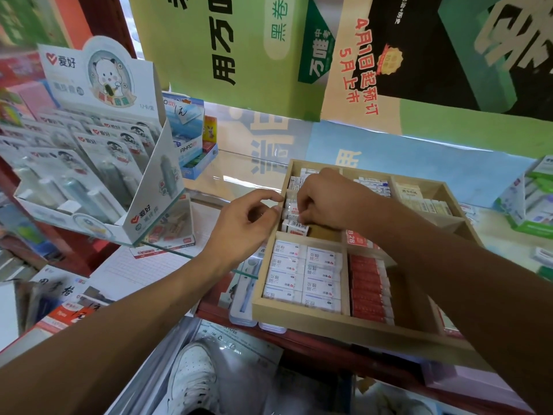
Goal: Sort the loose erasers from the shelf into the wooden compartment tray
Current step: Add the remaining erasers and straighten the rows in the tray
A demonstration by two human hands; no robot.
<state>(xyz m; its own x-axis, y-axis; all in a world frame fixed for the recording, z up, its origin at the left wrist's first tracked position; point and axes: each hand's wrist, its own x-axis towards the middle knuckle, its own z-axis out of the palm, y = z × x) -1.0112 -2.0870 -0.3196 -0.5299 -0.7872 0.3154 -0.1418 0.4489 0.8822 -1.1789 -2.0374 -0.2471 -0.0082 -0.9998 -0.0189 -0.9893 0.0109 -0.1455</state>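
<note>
The wooden compartment tray (302, 315) sits on the glass shelf (239, 175), its front edge overhanging. The right hand (324, 202) reaches into the tray's upper-left compartment, its fingertips pinching a small white eraser (294, 211) in the column stacked there. The left hand (244, 226) rests against the tray's left wall, fingers loosely curled and holding nothing. White boxed erasers (303, 275) fill the lower-left compartment; red erasers (369, 290) fill the adjacent one.
</note>
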